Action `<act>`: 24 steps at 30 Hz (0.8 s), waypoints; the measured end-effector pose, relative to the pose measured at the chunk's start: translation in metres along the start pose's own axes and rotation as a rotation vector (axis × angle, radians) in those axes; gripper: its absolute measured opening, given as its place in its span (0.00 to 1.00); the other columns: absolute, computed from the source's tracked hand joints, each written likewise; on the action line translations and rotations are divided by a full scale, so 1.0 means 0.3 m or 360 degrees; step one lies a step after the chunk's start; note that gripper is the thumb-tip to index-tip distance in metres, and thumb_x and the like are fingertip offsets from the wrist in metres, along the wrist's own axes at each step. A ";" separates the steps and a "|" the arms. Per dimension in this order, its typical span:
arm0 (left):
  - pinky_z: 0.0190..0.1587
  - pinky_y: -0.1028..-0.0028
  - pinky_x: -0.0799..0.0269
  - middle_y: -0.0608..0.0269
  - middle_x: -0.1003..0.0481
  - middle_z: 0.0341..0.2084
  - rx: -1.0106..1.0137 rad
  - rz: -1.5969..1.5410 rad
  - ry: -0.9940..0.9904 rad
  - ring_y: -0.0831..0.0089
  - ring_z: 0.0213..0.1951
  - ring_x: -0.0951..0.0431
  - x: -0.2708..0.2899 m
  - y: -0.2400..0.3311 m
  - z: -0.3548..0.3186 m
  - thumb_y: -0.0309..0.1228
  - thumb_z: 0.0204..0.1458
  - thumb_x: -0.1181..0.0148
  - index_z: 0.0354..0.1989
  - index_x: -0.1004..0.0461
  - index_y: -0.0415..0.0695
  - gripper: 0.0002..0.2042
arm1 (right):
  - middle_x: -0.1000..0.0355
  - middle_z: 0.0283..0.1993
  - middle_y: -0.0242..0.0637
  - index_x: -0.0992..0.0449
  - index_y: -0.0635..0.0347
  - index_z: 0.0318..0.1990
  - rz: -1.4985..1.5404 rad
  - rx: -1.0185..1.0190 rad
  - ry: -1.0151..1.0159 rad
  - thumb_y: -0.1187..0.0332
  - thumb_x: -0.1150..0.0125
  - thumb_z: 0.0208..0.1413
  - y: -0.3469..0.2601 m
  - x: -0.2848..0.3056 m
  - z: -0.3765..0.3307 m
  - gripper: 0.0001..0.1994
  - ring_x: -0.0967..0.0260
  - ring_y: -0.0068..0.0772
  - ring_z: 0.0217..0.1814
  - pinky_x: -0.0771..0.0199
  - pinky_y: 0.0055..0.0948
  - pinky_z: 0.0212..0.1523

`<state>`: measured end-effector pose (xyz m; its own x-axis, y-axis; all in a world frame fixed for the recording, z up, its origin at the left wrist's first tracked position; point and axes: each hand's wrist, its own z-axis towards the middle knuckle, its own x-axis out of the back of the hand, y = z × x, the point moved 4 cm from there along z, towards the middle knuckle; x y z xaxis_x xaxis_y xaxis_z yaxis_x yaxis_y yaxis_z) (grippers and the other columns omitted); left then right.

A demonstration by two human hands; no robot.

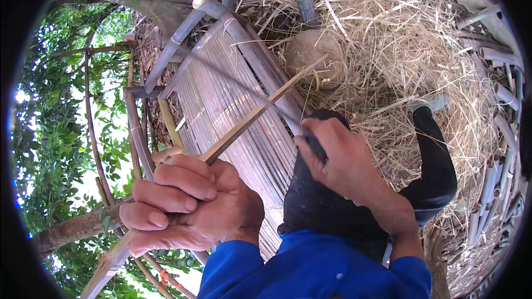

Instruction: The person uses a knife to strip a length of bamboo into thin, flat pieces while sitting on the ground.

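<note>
My left hand (188, 205) is closed around a long, thin bamboo strip (260, 108) that runs diagonally from lower left to upper right, its tip pointing at the straw. My right hand (338, 160) grips the dark handle of a knife (315, 147). The knife's thin grey blade reaches up and left and crosses the strip a little above my left hand. Both blue sleeves come in from the bottom edge, and my black-trousered leg (438, 166) is bent beneath my right hand.
A slatted bamboo panel (233, 94) framed by grey bamboo poles (177, 39) lies under the hands. Dry straw and shavings (399, 39) cover the ground, with a round pale lump (316, 55) in them. Cut bamboo tubes (499, 149) line the right edge; green trees (61, 133) are at left.
</note>
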<state>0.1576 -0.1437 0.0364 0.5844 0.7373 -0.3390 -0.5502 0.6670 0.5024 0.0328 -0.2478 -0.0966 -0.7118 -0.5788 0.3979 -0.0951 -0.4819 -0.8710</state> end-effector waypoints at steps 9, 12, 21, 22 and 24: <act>0.12 0.79 0.54 0.70 0.43 0.16 0.0034 -0.0008 -0.0029 0.80 0.12 0.47 -0.018 0.019 -0.008 0.52 0.70 0.62 0.30 0.35 0.48 0.23 | 0.31 0.32 0.43 0.27 0.59 0.44 -0.0161 0.0140 -0.0184 0.69 0.38 0.56 0.013 -0.056 0.004 0.10 0.25 0.45 0.26 0.22 0.37 0.23; 0.12 0.79 0.55 0.71 0.44 0.15 0.0021 0.0044 0.0014 0.81 0.11 0.47 0.010 0.004 -0.026 0.51 0.70 0.61 0.29 0.36 0.49 0.22 | 0.29 0.33 0.47 0.29 0.59 0.45 -0.0152 0.0313 -0.0201 0.70 0.38 0.55 -0.038 -0.062 -0.033 0.12 0.25 0.50 0.24 0.22 0.41 0.22; 0.12 0.81 0.56 0.73 0.47 0.13 -0.0018 0.0019 0.0058 0.83 0.11 0.50 0.055 -0.010 0.012 0.48 0.70 0.58 0.28 0.37 0.49 0.20 | 0.32 0.26 0.46 0.29 0.58 0.49 -0.0155 0.0370 -0.0176 0.69 0.39 0.56 0.090 -0.119 -0.006 0.14 0.25 0.42 0.25 0.23 0.36 0.19; 0.12 0.80 0.56 0.73 0.47 0.13 -0.0028 0.0018 0.0009 0.83 0.11 0.50 0.052 -0.010 0.017 0.48 0.70 0.58 0.28 0.37 0.49 0.20 | 0.30 0.28 0.46 0.30 0.58 0.45 -0.0290 0.0153 -0.0218 0.68 0.39 0.58 0.174 -0.144 0.017 0.11 0.25 0.45 0.26 0.23 0.38 0.21; 0.13 0.80 0.56 0.73 0.47 0.14 -0.0024 -0.0028 -0.0005 0.83 0.12 0.49 0.053 -0.023 0.033 0.48 0.70 0.59 0.28 0.36 0.48 0.20 | 0.29 0.30 0.47 0.31 0.58 0.42 -0.0444 -0.0074 -0.0252 0.68 0.39 0.59 0.377 -0.175 0.045 0.09 0.25 0.49 0.28 0.24 0.40 0.24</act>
<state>0.1764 -0.1377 0.0355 0.5956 0.7253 -0.3452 -0.5488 0.6812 0.4845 0.0687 -0.2809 -0.2122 -0.5371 -0.5254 0.6599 -0.3058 -0.6078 -0.7328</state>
